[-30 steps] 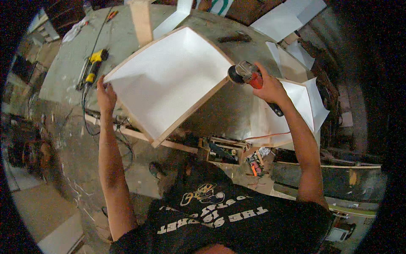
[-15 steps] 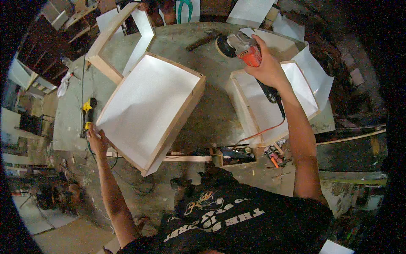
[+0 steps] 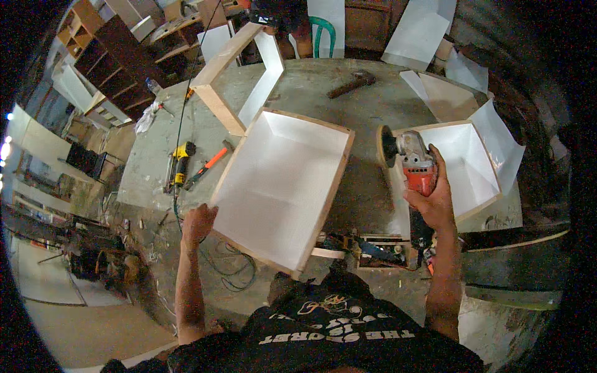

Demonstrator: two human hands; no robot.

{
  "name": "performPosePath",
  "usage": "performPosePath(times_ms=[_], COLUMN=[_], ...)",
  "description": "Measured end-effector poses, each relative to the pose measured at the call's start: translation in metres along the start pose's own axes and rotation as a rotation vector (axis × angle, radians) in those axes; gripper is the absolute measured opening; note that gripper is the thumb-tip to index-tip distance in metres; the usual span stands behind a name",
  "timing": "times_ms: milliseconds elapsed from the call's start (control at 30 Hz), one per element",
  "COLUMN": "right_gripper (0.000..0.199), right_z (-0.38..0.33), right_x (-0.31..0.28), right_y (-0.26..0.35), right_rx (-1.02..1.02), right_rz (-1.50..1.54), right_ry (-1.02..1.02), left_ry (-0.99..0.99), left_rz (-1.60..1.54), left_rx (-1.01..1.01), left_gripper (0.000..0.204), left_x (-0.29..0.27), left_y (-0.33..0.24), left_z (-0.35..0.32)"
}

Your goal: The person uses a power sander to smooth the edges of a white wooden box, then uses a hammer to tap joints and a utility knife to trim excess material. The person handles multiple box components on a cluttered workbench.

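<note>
My right hand (image 3: 439,202) is wrapped round the red and grey body of an angle grinder (image 3: 418,176). Its round disc faces left, held above the bench between two white-lined boxes. In front of me lies the larger one, an open wooden drawer box (image 3: 280,186), its near corner close to my shirt. My left hand (image 3: 199,224) is closed at the left rim of this box; its fingertips are partly hidden. Beyond that hand lie a yellow and black nail gun (image 3: 182,163) and a hammer with an orange handle (image 3: 210,165). A smaller white-lined box (image 3: 469,152) stands behind the grinder.
A wooden frame (image 3: 227,109) stands at the far left of the bench (image 3: 311,90), a person (image 3: 292,25) behind it. A dark hammer-shaped tool (image 3: 351,84) lies at the back. White sheets (image 3: 500,137) sit at the right. A tool box (image 3: 379,253) and a coiled hose (image 3: 239,273) are below.
The view has shifted, so the bench appears lower and further right. My right hand has brought the grinder nearer me. My left hand has closed at the box rim, and the orange-handled hammer now shows.
</note>
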State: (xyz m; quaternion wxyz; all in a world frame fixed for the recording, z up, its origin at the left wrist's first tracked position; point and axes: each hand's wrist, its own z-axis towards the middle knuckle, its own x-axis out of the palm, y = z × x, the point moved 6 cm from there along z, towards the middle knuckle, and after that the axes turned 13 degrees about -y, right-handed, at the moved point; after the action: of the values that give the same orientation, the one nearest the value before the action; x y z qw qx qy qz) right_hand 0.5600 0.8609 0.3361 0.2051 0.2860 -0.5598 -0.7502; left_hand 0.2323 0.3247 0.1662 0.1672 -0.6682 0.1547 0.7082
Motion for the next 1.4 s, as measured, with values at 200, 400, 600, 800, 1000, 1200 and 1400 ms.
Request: performPosePath(times_ms=[200,400,600,800,1000,1200,1400], right_gripper=[0.107,0.106,0.103,0.104,0.102,0.095,0.096], right_z=[-0.084,-0.233,-0.361,-0.431,-0.460,-0.473,-0.467], right_x=[-0.004,-0.006,-0.001,-0.039,-0.066,-0.075,-0.058], right_y=[0.032,0.018,-0.011,-0.029,-0.023,-0.022,-0.029], right_rx=[-0.126,0.056,0.249,0.431,0.380,0.468,0.448], right_rz=[-0.052,-0.150,0.130,-0.007,0.093,0.068,0.058], right_ry=[-0.203,-0.650,-0.784,-0.961,-0.846,-0.800,-0.793], left_ry=[0.075,0.258,0.167,-0.092,-0.308,-0.234,-0.772], left_rz=[-0.358,-1.455,-1.668,-1.830,-1.775,-1.823,-1.264], left_rx=[0.297,-0.106,-0.273,-0.535,-0.851,-0.991,-0.341], left_gripper=[0.062,0.064,0.063,0.069,0.086,0.088,0.070], left_x=[0.047,0.085,0.041,0.032,0.010,0.015,-0.017], left_y=[-0.014,-0.051,-0.073,-0.119,-0.170,-0.216,-0.128], left_z=[0.030,0.066,-0.038,-0.125,-0.176,-0.176,-0.136])
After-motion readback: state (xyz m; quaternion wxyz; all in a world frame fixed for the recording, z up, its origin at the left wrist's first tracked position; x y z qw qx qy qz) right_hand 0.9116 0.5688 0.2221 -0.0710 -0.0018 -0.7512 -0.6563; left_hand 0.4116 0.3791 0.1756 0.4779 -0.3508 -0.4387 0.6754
